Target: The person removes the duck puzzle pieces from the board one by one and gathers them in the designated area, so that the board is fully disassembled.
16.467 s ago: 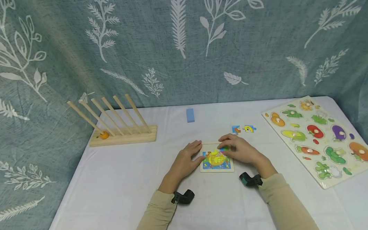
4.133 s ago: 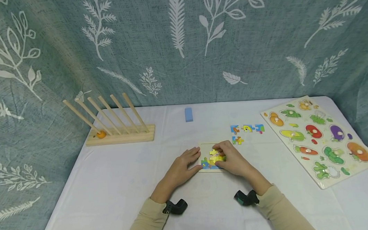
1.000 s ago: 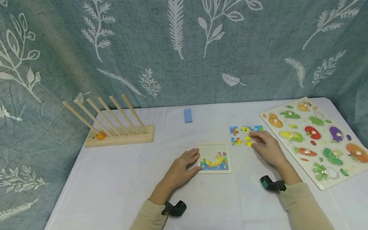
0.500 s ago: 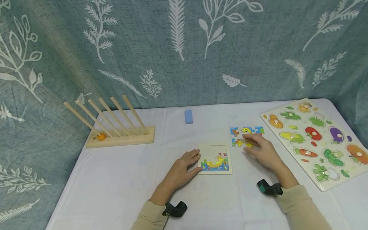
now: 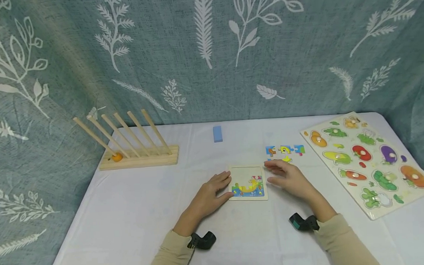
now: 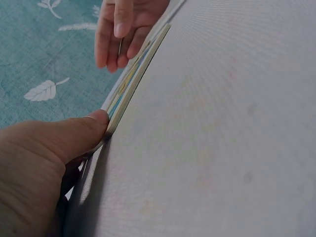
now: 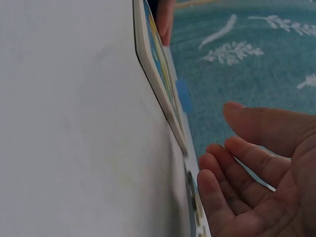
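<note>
A small wooden jigsaw tray (image 5: 247, 183) lies on the white cloth, with joined pieces along its bottom and right side. Its upper left part shows bare wood. My left hand (image 5: 209, 194) rests against the tray's left edge, thumb at the lower left corner, fingers fairly straight. Just right of the tray hovers my right hand (image 5: 288, 180), fingers loosely bent and apart from the thumb; the right wrist view shows nothing in its palm (image 7: 276, 197). Behind it lie loose jigsaw pieces (image 5: 285, 149) in two rows, the nearer row partly hidden by that hand.
A wooden peg rack (image 5: 139, 162) with an orange bead (image 5: 117, 156) stands at the back left. One blue block (image 5: 217, 134) lies near the far edge. A large vegetable puzzle board (image 5: 371, 160) covers the right side. Patterned cloth (image 5: 231, 87) hangs behind the table.
Several pieces have gone from the tray to the rows at its upper right. In the last second my right hand has come back left from those rows towards the tray. My left hand has stayed.
</note>
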`<move>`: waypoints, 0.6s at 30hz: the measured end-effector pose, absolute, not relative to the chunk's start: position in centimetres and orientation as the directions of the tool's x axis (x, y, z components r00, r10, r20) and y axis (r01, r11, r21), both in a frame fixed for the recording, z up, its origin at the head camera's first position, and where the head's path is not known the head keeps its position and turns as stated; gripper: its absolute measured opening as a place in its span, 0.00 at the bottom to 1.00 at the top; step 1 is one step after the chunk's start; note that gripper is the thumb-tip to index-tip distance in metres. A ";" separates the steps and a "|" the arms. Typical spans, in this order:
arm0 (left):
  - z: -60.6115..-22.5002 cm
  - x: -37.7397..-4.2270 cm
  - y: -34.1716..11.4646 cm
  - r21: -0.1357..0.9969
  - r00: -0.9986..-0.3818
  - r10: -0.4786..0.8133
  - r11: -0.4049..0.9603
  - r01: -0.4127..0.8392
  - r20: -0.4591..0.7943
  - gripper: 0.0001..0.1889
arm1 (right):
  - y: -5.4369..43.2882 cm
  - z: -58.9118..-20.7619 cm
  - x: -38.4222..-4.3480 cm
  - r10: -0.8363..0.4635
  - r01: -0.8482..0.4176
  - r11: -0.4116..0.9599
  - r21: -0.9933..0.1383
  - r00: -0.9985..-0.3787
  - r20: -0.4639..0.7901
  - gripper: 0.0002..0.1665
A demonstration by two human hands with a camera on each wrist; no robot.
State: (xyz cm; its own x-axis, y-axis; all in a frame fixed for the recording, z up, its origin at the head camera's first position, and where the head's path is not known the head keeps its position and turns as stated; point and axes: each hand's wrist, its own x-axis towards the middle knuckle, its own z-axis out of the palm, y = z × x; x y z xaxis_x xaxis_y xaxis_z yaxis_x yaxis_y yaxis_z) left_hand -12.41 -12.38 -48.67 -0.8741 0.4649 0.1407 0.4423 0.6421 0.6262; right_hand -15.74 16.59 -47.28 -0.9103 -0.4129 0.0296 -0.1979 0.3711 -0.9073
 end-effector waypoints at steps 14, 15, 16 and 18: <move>-48.7 -12.3 -12.4 0.641 -0.887 0.446 0.647 0.413 0.122 0.29 | 13.7 -48.0 -15.4 -0.467 -0.323 0.481 -0.815 -0.881 0.074 0.26; -48.7 -12.3 -12.3 0.641 -0.886 0.447 0.646 0.415 0.124 0.29 | 13.6 -48.0 -15.4 -0.467 -0.331 0.495 -0.803 -0.881 0.076 0.26; -48.7 -12.4 -12.3 0.639 -0.885 0.448 0.646 0.418 0.126 0.29 | 13.6 -48.0 -15.4 -0.469 -0.339 0.508 -0.792 -0.880 0.075 0.25; -48.8 -12.4 -12.3 0.637 -0.884 0.449 0.646 0.421 0.129 0.29 | 13.6 -48.0 -15.3 -0.477 -0.352 0.528 -0.773 -0.876 0.073 0.25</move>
State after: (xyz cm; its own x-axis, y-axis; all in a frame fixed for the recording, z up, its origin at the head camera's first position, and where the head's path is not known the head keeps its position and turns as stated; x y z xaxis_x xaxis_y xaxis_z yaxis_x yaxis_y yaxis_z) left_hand -12.39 -12.30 -48.77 -0.8843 0.4487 0.1291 0.4208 0.6459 0.6370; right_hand -15.28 13.60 -48.01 -0.8760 -0.4767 0.0729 -0.3518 0.5282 -0.7728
